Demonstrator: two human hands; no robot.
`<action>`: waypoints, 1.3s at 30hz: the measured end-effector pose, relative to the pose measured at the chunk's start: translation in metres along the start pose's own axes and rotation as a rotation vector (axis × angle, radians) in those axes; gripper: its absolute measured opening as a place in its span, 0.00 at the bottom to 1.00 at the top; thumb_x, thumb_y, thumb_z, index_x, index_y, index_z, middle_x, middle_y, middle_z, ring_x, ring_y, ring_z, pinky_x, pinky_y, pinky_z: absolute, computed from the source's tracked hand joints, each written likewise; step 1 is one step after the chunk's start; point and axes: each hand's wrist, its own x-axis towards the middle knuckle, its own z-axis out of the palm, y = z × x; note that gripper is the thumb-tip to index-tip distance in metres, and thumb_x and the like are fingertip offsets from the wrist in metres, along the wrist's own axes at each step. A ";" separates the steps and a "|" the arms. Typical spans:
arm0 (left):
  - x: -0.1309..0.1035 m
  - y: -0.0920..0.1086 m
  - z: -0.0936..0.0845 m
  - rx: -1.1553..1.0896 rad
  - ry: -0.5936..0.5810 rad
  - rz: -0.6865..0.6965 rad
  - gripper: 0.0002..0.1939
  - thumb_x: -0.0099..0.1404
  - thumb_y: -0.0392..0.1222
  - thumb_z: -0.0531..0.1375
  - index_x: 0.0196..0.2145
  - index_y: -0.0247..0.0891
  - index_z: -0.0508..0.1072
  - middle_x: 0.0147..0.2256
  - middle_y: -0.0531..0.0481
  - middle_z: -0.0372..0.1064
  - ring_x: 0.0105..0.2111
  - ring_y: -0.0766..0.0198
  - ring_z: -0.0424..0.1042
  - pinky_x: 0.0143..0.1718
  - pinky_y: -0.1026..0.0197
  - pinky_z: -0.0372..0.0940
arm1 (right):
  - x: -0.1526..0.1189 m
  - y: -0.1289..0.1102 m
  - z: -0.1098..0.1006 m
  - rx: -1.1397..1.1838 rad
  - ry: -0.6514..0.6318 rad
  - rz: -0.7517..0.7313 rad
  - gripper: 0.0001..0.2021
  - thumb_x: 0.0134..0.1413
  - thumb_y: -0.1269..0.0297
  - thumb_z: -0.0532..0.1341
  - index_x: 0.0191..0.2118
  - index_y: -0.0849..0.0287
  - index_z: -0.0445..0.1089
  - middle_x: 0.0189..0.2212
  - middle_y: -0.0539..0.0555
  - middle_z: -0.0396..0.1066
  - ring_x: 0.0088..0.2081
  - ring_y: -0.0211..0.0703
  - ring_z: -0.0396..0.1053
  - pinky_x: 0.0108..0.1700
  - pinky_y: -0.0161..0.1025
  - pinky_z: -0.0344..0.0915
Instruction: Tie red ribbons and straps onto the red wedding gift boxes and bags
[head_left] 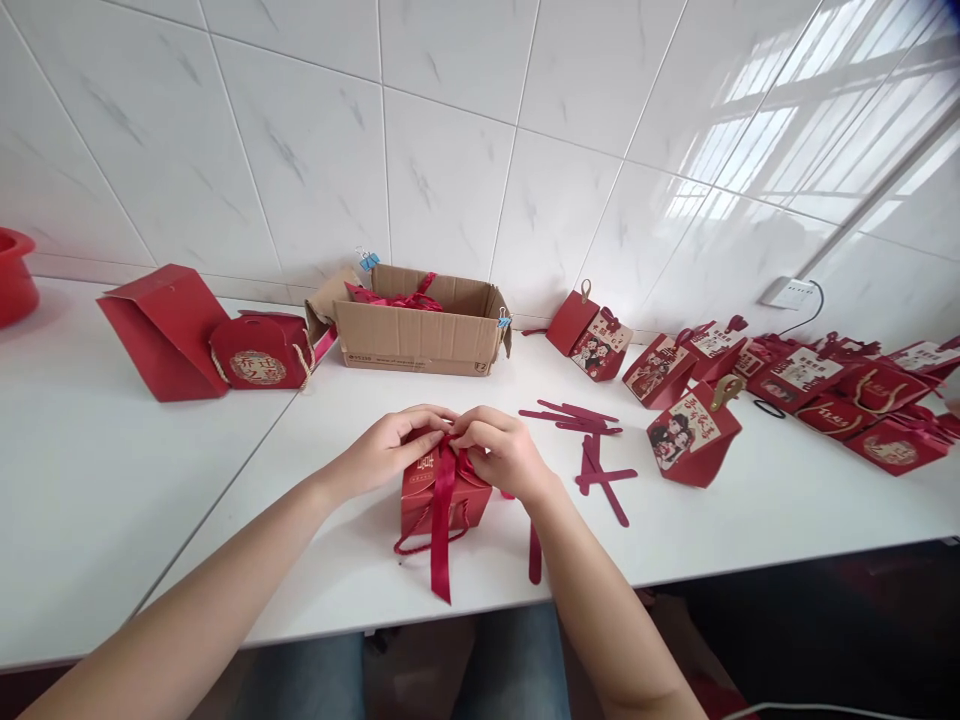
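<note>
A small red gift box with gold lettering stands on the white table in front of me. A dark red satin ribbon runs over its top, and one long tail hangs down the front past the table-side edge of the box. A twisted red cord handle droops at its front. My left hand is closed at the box top, fingers curled around the ribbon. My right hand pinches the ribbon there too, close against the left. The exact spot between the fingertips is partly hidden.
Several dark red flat sticks lie right of the box. Behind stands a cardboard box with red ribbons inside. Red gift boxes stand at left, a single one at right, and many more farther right. A socket sits by the wall.
</note>
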 end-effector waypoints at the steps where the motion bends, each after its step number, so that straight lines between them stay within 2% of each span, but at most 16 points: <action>1: 0.000 0.000 0.000 0.002 -0.011 0.007 0.12 0.66 0.47 0.54 0.36 0.39 0.73 0.51 0.46 0.67 0.49 0.57 0.68 0.50 0.57 0.64 | 0.000 0.000 0.001 -0.020 0.001 -0.002 0.12 0.53 0.78 0.51 0.27 0.56 0.65 0.33 0.54 0.71 0.36 0.36 0.71 0.36 0.32 0.69; 6: 0.000 0.001 -0.001 -0.001 -0.039 0.026 0.09 0.65 0.44 0.54 0.34 0.38 0.71 0.47 0.47 0.67 0.46 0.59 0.68 0.47 0.60 0.64 | 0.003 -0.005 0.000 -0.065 0.040 -0.009 0.11 0.53 0.78 0.51 0.28 0.56 0.66 0.32 0.53 0.71 0.35 0.37 0.70 0.36 0.34 0.69; 11: 0.000 0.001 -0.002 -0.036 -0.039 0.042 0.10 0.66 0.45 0.53 0.35 0.37 0.70 0.42 0.46 0.67 0.41 0.61 0.68 0.42 0.61 0.65 | 0.006 -0.008 0.000 0.089 0.042 0.018 0.10 0.53 0.78 0.52 0.35 0.58 0.67 0.36 0.56 0.71 0.40 0.38 0.70 0.40 0.35 0.70; 15: 0.000 -0.001 -0.004 -0.011 -0.052 0.081 0.11 0.66 0.45 0.53 0.36 0.37 0.71 0.46 0.45 0.65 0.43 0.59 0.68 0.43 0.60 0.66 | 0.005 -0.006 0.003 0.040 0.054 -0.035 0.11 0.55 0.78 0.51 0.35 0.58 0.68 0.35 0.55 0.71 0.38 0.37 0.71 0.38 0.35 0.71; 19: -0.002 -0.002 -0.007 0.207 0.004 0.151 0.11 0.66 0.44 0.52 0.38 0.40 0.73 0.50 0.45 0.63 0.49 0.57 0.65 0.50 0.54 0.63 | 0.003 -0.003 0.005 -0.128 0.084 -0.099 0.10 0.57 0.76 0.53 0.32 0.57 0.69 0.31 0.53 0.71 0.33 0.36 0.70 0.35 0.34 0.69; 22: -0.004 -0.001 -0.009 0.411 0.092 0.218 0.11 0.65 0.44 0.53 0.36 0.41 0.75 0.44 0.46 0.64 0.50 0.55 0.61 0.54 0.50 0.59 | 0.002 -0.002 0.006 -0.196 0.091 -0.133 0.11 0.58 0.75 0.53 0.31 0.57 0.70 0.30 0.53 0.71 0.32 0.35 0.69 0.34 0.33 0.68; 24: -0.005 0.000 -0.010 0.442 0.095 0.234 0.11 0.66 0.44 0.53 0.36 0.42 0.75 0.39 0.47 0.63 0.46 0.58 0.62 0.51 0.53 0.61 | 0.002 -0.003 0.006 -0.228 0.096 -0.155 0.11 0.59 0.75 0.53 0.30 0.57 0.70 0.30 0.52 0.71 0.30 0.34 0.68 0.32 0.33 0.67; 29: -0.004 -0.001 -0.011 0.331 0.057 0.265 0.10 0.66 0.43 0.53 0.37 0.39 0.73 0.35 0.50 0.63 0.34 0.65 0.66 0.36 0.63 0.65 | 0.003 -0.002 0.006 -0.227 0.138 -0.206 0.10 0.57 0.77 0.55 0.30 0.57 0.69 0.29 0.52 0.72 0.30 0.35 0.68 0.32 0.33 0.66; 34: -0.003 -0.005 -0.012 0.313 0.093 0.297 0.08 0.65 0.41 0.56 0.33 0.38 0.74 0.32 0.50 0.64 0.32 0.66 0.66 0.33 0.64 0.63 | 0.001 -0.001 0.003 -0.192 0.080 -0.159 0.10 0.57 0.77 0.55 0.31 0.57 0.70 0.32 0.52 0.73 0.33 0.35 0.70 0.35 0.34 0.67; 39: -0.004 -0.004 -0.015 0.249 0.094 0.251 0.07 0.62 0.41 0.59 0.29 0.38 0.74 0.31 0.50 0.65 0.31 0.66 0.65 0.30 0.64 0.61 | 0.000 -0.003 0.001 -0.086 0.046 -0.098 0.14 0.56 0.79 0.51 0.32 0.57 0.71 0.33 0.53 0.72 0.34 0.35 0.71 0.35 0.32 0.69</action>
